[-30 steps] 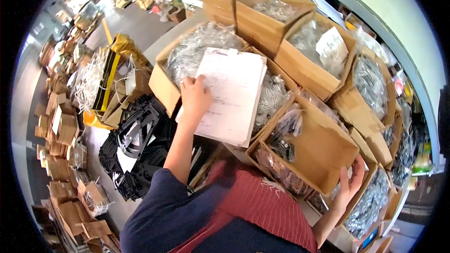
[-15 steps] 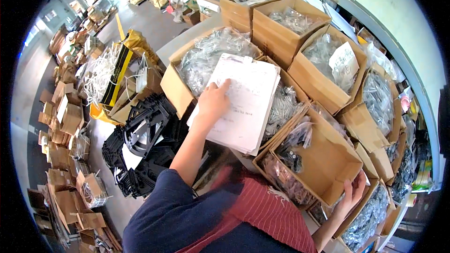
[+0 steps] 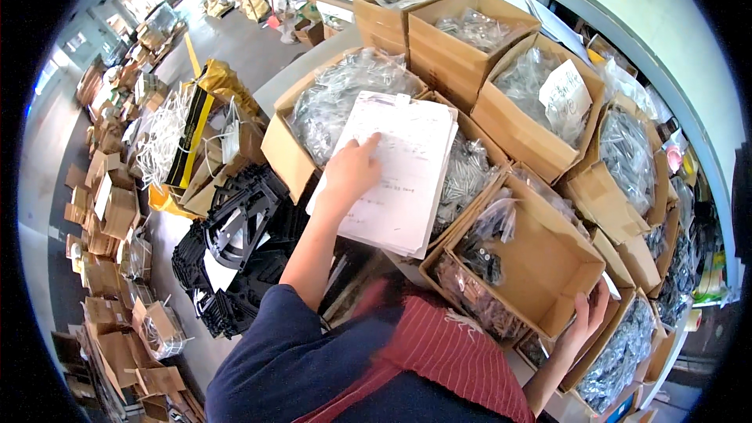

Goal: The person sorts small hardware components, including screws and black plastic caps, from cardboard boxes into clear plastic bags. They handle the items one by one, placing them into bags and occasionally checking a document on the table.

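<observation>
On one stack of papers point(image 3: 399, 172) the left hand point(image 3: 350, 174) presses flat; the right hand point(image 3: 586, 317) grips one box point(image 3: 548, 266).

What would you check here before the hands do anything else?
1. Left hand flat on the papers: ok.
2. Papers resting steadily across the boxes: cannot tell; the stack overhangs an edge.
3. Right hand on the rim of the near box: ok.
4. Near box has room: ok, mostly bare inside with a few bags.
5. Bags sealed: cannot tell.
</observation>
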